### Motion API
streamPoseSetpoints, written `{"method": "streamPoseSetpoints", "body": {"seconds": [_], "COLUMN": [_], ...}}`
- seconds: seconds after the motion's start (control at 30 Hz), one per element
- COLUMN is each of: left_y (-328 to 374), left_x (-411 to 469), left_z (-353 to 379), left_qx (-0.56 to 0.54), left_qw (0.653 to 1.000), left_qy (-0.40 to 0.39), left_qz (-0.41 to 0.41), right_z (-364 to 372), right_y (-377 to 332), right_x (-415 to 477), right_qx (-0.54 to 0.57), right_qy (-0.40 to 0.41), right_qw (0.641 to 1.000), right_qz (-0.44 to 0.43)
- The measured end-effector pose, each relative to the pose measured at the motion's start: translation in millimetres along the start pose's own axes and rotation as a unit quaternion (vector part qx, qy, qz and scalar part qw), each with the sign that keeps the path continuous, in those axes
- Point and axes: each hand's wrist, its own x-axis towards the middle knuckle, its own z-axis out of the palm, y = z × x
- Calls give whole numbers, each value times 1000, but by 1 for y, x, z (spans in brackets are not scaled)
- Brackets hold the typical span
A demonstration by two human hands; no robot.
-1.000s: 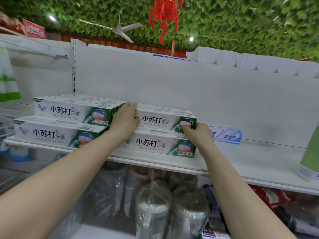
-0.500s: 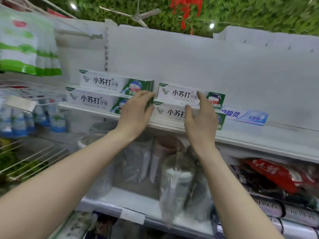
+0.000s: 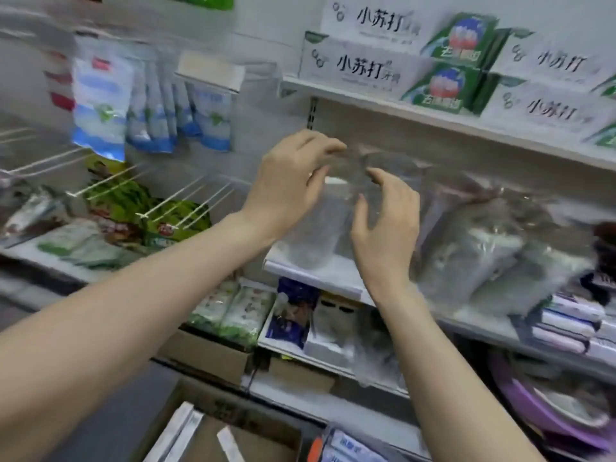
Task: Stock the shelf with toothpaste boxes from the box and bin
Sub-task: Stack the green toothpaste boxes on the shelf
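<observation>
Toothpaste boxes (image 3: 376, 66) stacked two high on upper shelf (image 3: 416, 116), top right. White cartons (image 3: 176, 435) stand in open cardboard box (image 3: 216, 405) at bottom. Left hand (image 3: 290, 188), right hand (image 3: 386, 221) below shelf, apart, fingers loosely curved, holding nothing, in front of plastic-wrapped packs (image 3: 483, 248).

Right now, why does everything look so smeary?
In the head view, motion blur smears nearly everything, worst on the hanging packets at left; lettering on the toothpaste boxes is soft yet readable; the left hand and right hand look sharper; light is even, with no hard shadows.
</observation>
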Motion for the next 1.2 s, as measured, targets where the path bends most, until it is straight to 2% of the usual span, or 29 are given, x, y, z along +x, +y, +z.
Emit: {"method": "streamPoseSetpoints", "body": {"seconds": [0.27,0.5,0.73,0.9,1.07,1.2], "left_y": [-101,-156,-192,-203,-205,-207], "left_x": [-126,-250,-410,-517,-627,-709], "left_z": [-19,5,52,88,125,158], "left_qx": [-11,-8,12,14,-11,-32], "left_qw": [990,961,901,862,844,791], "left_qy": [-95,-171,-240,-284,-303,-354], "left_qz": [-105,-217,-362,-421,-443,-497], "right_z": [93,148,201,232,260,281], "right_y": [-42,-33,1,32,68,98], "right_x": [-133,-250,-386,-474,-560,-628], "right_qx": [-4,4,21,25,19,-4], "right_qy": [-172,-302,-419,-471,-520,-569], "right_qw": [983,948,896,861,830,794], "right_qz": [70,95,147,189,202,215]}}
